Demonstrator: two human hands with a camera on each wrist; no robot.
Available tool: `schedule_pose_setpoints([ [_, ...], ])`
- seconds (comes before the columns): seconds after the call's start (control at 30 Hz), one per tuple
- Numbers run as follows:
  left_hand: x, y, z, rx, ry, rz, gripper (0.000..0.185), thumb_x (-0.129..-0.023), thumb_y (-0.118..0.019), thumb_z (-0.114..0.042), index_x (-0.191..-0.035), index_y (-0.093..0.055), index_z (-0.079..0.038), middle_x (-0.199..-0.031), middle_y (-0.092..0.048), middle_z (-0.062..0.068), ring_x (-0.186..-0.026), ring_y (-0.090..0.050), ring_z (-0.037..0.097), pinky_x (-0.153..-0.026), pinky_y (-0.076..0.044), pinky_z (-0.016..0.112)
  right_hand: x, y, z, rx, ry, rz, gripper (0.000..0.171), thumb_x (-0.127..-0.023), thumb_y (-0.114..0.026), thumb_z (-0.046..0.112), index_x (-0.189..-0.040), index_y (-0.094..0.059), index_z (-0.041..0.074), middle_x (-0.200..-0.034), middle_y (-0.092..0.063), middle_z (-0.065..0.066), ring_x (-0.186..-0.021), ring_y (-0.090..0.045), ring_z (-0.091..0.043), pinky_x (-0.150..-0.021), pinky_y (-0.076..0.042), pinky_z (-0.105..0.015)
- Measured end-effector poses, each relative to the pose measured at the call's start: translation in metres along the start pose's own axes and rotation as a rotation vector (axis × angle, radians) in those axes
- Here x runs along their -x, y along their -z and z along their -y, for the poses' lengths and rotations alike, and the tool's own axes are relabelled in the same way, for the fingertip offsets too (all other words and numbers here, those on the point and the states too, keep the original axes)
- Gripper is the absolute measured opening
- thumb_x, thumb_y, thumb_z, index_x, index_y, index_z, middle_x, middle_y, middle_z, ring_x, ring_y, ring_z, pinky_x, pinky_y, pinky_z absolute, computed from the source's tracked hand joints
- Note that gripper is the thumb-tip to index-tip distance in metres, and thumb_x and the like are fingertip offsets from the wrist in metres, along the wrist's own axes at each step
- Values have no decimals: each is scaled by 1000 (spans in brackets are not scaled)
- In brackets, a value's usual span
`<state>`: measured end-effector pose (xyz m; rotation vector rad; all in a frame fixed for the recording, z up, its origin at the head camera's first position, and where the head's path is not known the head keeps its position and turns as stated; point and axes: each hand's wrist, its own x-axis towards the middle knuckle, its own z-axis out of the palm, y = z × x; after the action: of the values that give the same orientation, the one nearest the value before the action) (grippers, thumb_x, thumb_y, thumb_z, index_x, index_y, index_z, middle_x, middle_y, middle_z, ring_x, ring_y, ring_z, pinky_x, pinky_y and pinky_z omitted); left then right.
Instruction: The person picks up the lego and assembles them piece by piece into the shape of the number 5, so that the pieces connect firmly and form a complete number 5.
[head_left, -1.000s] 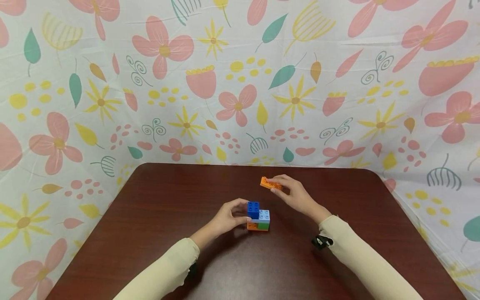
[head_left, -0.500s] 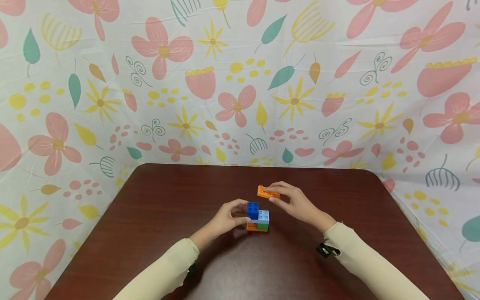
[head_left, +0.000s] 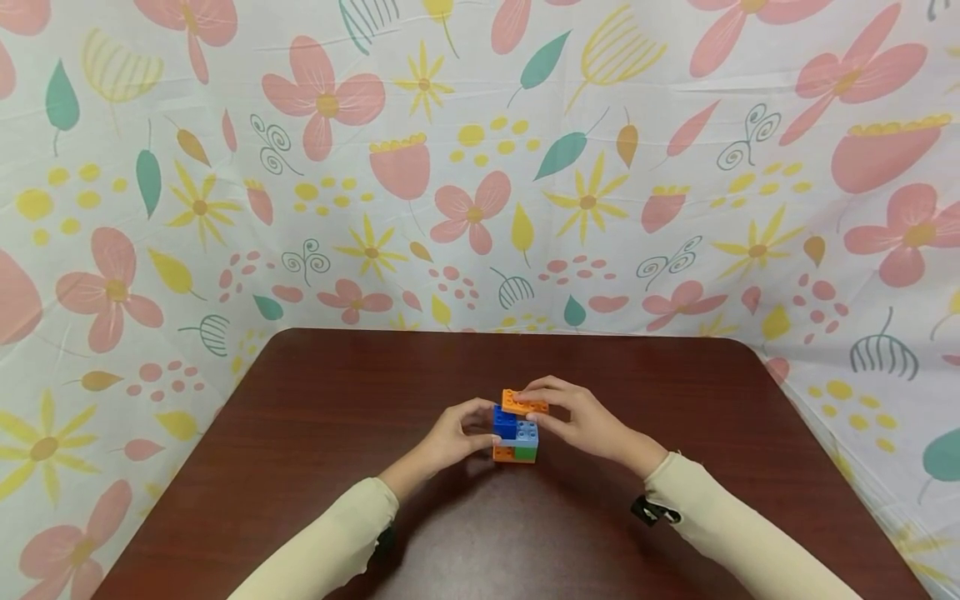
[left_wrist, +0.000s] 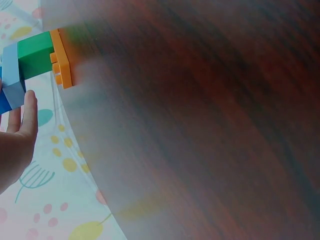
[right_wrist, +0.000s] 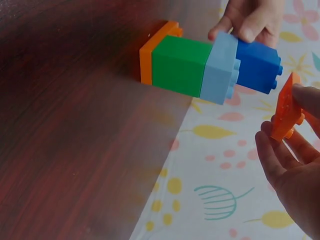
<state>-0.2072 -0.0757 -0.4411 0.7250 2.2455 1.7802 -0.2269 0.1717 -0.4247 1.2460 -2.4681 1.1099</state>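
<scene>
Right hand (head_left: 581,423) pinches a flat orange studded plastic plate (head_left: 524,403) between thumb and fingertips (right_wrist: 272,150), fingers curled round its edges. In the right wrist view the plate sits tilted, just beyond the fingertips, close to the blue brick's studded face but apart from it.

Left hand (head_left: 456,433) grips the small stack of plastic toy bricks (head_left: 515,436) from its own side, fingers curled onto the dark blue square brick (right_wrist: 258,64) at the top; thumb tip (left_wrist: 29,107) lies against the light blue flat brick (right_wrist: 220,67). Under that come the green brick (right_wrist: 179,65) and a thin orange base plate (left_wrist: 62,57), which rests on the table.

The stack stands between the two sets of fingertips, touching the left ones, just beside the right ones. The held plate hovers directly over the blue brick's far edge in the head view; whether it touches the studs there I cannot tell.

Around: dark reddish-brown wooden table (head_left: 337,400) under both hands, bare wood on every side of the fingers. Behind and beside the table hangs a white floral-print cloth backdrop (head_left: 480,167) with pink flowers, yellow dots, green leaves. Cream long sleeves (head_left: 322,542) cover both forearms; a small black strap clip (head_left: 654,510) sits on the right wrist cuff.

Nothing lies between plate and stack; only the right fingers partly hide the plate's near edge.
</scene>
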Motion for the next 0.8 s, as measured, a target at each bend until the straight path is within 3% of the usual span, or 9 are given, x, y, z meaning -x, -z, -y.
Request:
schedule_pose_setpoints([
  [0.8,-1,2,3,8,28,14,41,-86,-67,5,-125,-55,4,-114,-62,23,-109,-59,37,-85,-54,34,-2,-5,10,10,68,41,36,-85,-71,3,-121,-66,10,-116,-58,-4,-100,-57,-15,-79,-54,-30],
])
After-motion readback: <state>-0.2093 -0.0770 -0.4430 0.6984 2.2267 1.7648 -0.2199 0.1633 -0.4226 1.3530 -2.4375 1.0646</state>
